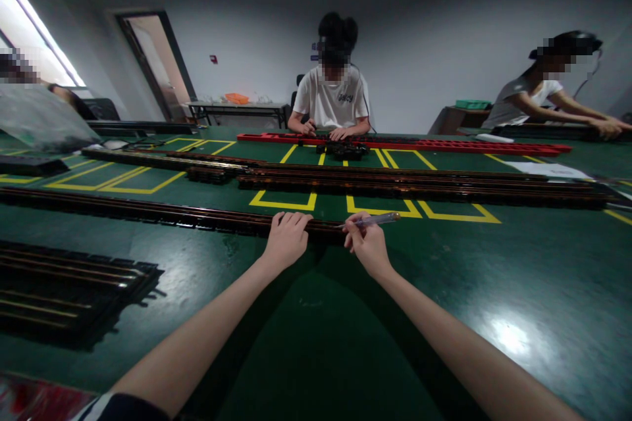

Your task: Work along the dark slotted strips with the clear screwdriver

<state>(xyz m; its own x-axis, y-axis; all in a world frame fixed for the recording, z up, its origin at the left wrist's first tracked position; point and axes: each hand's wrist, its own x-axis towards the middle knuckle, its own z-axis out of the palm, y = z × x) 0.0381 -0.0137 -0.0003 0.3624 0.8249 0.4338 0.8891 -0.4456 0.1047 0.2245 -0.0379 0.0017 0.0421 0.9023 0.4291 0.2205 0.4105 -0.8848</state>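
Note:
A long black rail (197, 216) with copper-coloured strips runs from the left edge of the head view to between my hands. My left hand (287, 237) grips it near its right end, fingers bent over the top. In my right hand (365, 241) is a screwdriver (378, 218) with a clear, purplish handle. It lies nearly level, its thin shaft pointing left at the rail's end. Whether the tip touches the rail I cannot tell.
Across the green table (306, 342) lies a bundle of similar rails (424, 184), with another stack (54, 296) at left. A red rail (444, 146) lies before a co-worker (332, 99). Another person (536, 99) works at right. White paper (548, 170) lies at back right.

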